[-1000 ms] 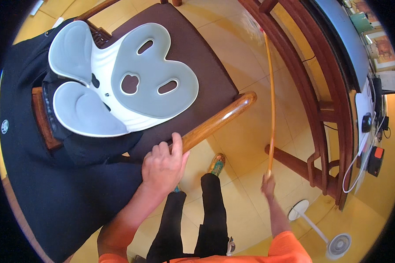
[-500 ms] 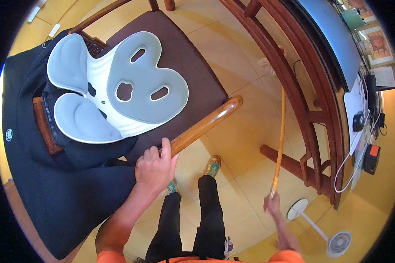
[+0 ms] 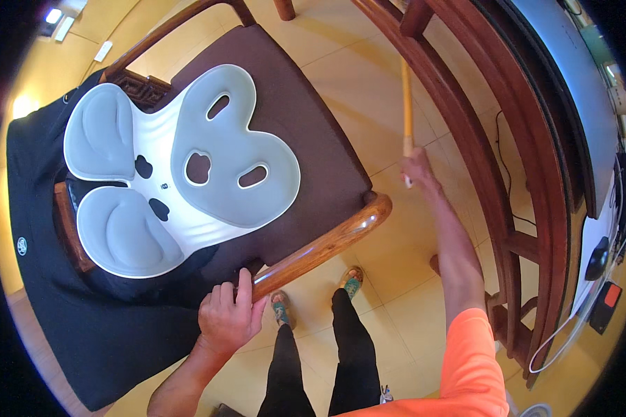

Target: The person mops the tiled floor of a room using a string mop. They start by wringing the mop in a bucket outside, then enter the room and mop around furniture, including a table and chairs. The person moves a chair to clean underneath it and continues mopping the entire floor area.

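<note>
My left hand (image 3: 228,316) is closed round the end of the polished wooden armrest (image 3: 320,244) of a chair. On the chair's dark brown seat cushion (image 3: 320,132) rests a grey and white moulded seat support (image 3: 161,149) with several cut-out holes. To the right, my right hand (image 3: 420,167), arm stretched forward, grips a long yellowish-brown pole (image 3: 407,104) near its end. The pole's far end runs behind the reddish-brown desk frame, so what is on it cannot be seen.
A black garment (image 3: 125,333) hangs over the chair's back. Along the right runs the wooden desk's curved frame (image 3: 497,160), with a dark cable (image 3: 501,160) beneath. A black mouse (image 3: 597,258) and white cables lie on the desk side. My feet stand on the tiled floor (image 3: 396,278) below.
My right hand has reached forward with the pole, pushing its far end out of sight behind the desk frame. The left hand stays on the armrest. The view has shifted slightly.
</note>
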A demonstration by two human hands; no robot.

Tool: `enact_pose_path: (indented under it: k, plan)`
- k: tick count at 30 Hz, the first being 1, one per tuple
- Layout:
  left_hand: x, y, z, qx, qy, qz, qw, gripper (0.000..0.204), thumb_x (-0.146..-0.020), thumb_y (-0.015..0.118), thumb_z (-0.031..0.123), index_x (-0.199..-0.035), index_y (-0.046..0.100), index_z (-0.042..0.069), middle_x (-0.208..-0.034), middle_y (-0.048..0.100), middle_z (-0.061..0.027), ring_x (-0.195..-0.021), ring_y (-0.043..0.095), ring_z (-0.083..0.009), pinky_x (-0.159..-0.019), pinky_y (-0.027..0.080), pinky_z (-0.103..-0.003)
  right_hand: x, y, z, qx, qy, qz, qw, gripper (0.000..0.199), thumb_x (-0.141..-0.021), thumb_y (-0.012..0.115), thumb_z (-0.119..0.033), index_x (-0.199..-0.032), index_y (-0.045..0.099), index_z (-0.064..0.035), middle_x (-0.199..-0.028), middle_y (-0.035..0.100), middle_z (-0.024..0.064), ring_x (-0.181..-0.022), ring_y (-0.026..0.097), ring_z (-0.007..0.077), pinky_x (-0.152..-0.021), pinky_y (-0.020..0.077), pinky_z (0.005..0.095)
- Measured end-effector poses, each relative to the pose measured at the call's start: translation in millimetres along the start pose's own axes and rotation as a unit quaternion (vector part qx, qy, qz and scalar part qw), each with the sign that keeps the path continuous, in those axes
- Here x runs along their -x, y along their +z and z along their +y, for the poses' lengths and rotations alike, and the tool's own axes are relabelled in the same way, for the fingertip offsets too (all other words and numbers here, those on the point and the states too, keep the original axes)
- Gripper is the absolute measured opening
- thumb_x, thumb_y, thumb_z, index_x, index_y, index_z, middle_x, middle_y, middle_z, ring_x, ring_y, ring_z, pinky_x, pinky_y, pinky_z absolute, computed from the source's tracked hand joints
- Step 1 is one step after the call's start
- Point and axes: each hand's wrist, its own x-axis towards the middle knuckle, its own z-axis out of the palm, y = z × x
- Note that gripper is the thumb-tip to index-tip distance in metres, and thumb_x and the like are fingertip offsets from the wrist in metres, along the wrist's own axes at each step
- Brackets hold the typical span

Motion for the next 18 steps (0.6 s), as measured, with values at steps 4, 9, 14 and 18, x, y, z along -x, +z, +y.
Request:
enact_pose_path:
  k: [4,9,14,18]
  plan:
    - [1,0,1,-0.013,0.007,0.02,1.0,0.052,-0.073,0.065,0.029,-0.111,0.051,-0.003,-0.068,0.046,-0.0109,-0.058,0.05,-0.025,-0.048,0.042,-0.034,29,12,17,0.058,-0.009,-0.025,0.998,0.011,-0.068,0.049,-0.005,-0.059,0.045,0.0008,-0.047,0.046,0.0067,-0.036,0.049,0.017,-0.031,0.0363,0.0321]
    - [1,3,2,-0.027,0.018,0.041,0.999,0.05,-0.074,0.065,0.032,-0.109,0.054,-0.001,-0.064,0.045,-0.0088,-0.055,0.05,-0.0216,-0.047,0.042,-0.031,70,-14,61,0.113,0.084,-0.023,0.99,0.017,-0.07,0.057,-0.006,-0.083,0.048,0.001,-0.057,0.05,0.0101,-0.04,0.051,0.0191,-0.034,0.0411,0.0348]
    - [1,1,4,-0.029,0.012,0.052,0.998,0.049,-0.073,0.065,0.032,-0.108,0.053,0.0,-0.063,0.046,-0.0084,-0.054,0.05,-0.0219,-0.046,0.043,-0.032,152,-23,114,0.072,0.169,-0.051,0.982,0.014,-0.073,0.056,-0.007,-0.083,0.049,0.0002,-0.062,0.052,0.011,-0.046,0.051,0.0236,-0.038,0.0416,0.0366]
    - [5,4,2,-0.032,0.008,0.062,0.998,0.049,-0.073,0.064,0.034,-0.108,0.053,0.001,-0.063,0.046,-0.0087,-0.054,0.05,-0.0222,-0.046,0.042,-0.032,239,-15,142,0.13,0.133,-0.052,0.981,0.009,-0.074,0.052,-0.005,-0.081,0.048,-0.0015,-0.058,0.049,0.0083,-0.044,0.051,0.0203,-0.037,0.0395,0.0338]
